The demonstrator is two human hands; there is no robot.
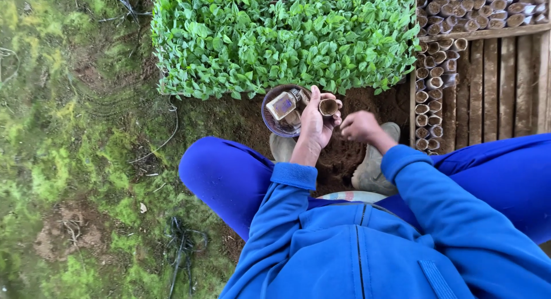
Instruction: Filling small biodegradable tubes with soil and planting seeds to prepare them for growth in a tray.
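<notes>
At frame centre the left hand [315, 122] held a small soil-filled pot [328, 107] upright; the right hand [358, 125], just beside it, was curled (grip contents unclear). A tilt could probably spill the soil. Left of the pot, a round bowl [275, 120] carried a squarish yellowish packet [281, 105].

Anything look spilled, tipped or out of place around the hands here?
Nothing stands out. The left hand holds a soil-filled pot upright; the right hand is closed over loose soil. The bowl sits level beside the seedlings.
</notes>
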